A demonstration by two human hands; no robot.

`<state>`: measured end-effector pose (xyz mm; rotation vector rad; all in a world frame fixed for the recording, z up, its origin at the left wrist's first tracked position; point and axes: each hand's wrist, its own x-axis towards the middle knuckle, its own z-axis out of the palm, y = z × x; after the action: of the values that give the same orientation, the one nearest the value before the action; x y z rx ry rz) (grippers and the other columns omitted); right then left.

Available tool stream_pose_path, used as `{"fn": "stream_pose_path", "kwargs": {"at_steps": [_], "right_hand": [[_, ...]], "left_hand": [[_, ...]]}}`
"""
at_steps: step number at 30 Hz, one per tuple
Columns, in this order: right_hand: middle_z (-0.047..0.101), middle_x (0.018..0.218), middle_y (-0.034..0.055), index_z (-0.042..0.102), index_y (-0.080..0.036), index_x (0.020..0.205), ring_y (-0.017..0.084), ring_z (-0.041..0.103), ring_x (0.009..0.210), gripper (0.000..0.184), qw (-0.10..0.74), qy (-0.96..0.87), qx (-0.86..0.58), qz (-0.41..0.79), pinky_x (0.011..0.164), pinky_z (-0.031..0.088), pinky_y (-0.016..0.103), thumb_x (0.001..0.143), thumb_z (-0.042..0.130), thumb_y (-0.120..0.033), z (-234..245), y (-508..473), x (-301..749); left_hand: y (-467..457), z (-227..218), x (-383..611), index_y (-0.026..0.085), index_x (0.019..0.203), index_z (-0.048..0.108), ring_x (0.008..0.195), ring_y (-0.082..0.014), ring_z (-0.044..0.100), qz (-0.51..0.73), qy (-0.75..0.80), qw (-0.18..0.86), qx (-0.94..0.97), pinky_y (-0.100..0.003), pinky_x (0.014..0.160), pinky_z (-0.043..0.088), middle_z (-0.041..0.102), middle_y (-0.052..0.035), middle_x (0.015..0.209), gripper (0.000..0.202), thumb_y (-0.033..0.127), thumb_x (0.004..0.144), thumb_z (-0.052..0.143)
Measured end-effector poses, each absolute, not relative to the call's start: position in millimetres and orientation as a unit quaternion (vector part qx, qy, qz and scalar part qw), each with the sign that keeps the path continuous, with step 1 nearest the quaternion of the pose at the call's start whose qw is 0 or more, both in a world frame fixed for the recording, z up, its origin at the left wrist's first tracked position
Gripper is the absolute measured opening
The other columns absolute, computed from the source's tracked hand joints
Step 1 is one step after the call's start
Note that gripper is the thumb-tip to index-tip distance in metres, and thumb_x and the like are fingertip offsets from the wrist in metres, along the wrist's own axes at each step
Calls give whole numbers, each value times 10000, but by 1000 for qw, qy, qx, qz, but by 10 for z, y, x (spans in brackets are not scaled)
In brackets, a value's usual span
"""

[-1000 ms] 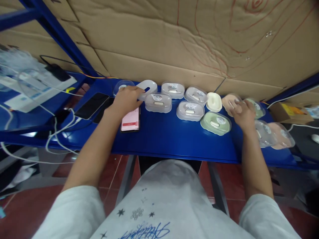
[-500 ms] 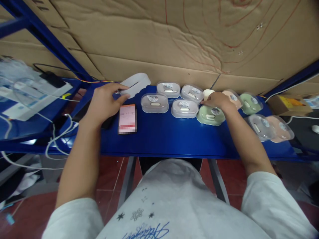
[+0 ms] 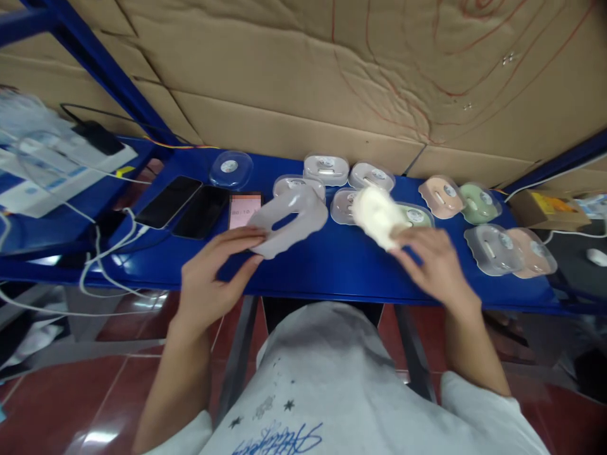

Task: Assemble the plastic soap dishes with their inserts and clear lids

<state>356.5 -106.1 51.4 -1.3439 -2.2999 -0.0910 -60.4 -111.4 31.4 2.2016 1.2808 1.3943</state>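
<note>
My left hand [image 3: 225, 272] pinches the near left end of a grey-mauve oval soap dish part [image 3: 306, 218] with a long slot. It is held tilted above the blue table. My right hand [image 3: 429, 262] grips the near end of a cream soap dish part [image 3: 377, 212], blurred by motion. That one hangs in front of a green lidded soap dish [image 3: 416, 217] and partly hides a mauve one [image 3: 341, 207]. A clear lid [image 3: 231, 169] with a round sticker lies at the back left. The two held parts are apart.
A phone with a lit timer screen [image 3: 244, 208] lies behind the left hand, partly covered. Two dark phones [image 3: 169, 201] lie further left, near white cables [image 3: 111, 253]. Several lidded soap dishes, among them a peach one [image 3: 442, 197], stand right. A cardboard wall [image 3: 284, 107] rises behind.
My left hand has brought the mauve part from the back left toward me and rightward. My right hand has lifted the cream part from among the soap dishes and drawn it nearer.
</note>
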Motion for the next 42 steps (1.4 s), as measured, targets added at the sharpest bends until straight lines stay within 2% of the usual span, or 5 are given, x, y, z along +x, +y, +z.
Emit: {"fn": "stream_pose_path", "kwargs": {"at_steps": [9, 16, 25, 33, 42], "right_hand": [[692, 1429, 126, 644, -263, 1416, 291, 670, 1349, 312, 291, -825, -482, 44, 1115, 575, 496, 1108, 593, -252, -158, -1474, 3267], [368, 1771, 140, 471, -330, 1647, 373, 366, 1641, 640, 269, -846, -459, 31, 1279, 441, 616, 1057, 701, -419, -178, -1398, 3278], [707, 1458, 120, 720, -263, 1392, 342, 569, 1452, 334, 261, -854, -450, -26, 1175, 531, 559, 1061, 690, -291, -358, -1361, 3146], [722, 1405, 123, 707, -239, 1403, 306, 598, 1433, 321, 265, -863, -429, -16, 1169, 512, 526, 1094, 623, -234, -355, -1339, 3157], [699, 1449, 129, 689, -273, 1462, 335, 570, 1476, 374, 266, -850, -455, 5, 1162, 525, 571, 1100, 597, -262, -392, -1314, 3164]], "left_hand": [[-1129, -46, -155, 259, 1300, 724, 1321, -235, 709, 421, 329, 184, 825, -466, 1210, 569, 756, -68, 1327, 294, 119, 1046, 676], [-955, -195, 187, 230, 1308, 683, 1330, -251, 688, 371, 286, 178, 865, -475, 1190, 575, 725, -103, 1327, 280, 122, 1051, 650], [-968, -366, 343, 210, 1235, 647, 1312, -290, 663, 307, 319, 135, 886, -510, 1169, 573, 681, -132, 1308, 191, 216, 1049, 691], [-555, -11, -71, 245, 1124, 696, 1178, -241, 738, 359, 363, 77, 857, -448, 1061, 625, 752, -63, 1235, 116, 329, 1078, 630], [1011, 222, -1153, 62, 1320, 603, 1410, -423, 580, 242, 710, -3, 661, -716, 1198, 399, 702, -196, 1397, 801, 687, 864, 812]]}}
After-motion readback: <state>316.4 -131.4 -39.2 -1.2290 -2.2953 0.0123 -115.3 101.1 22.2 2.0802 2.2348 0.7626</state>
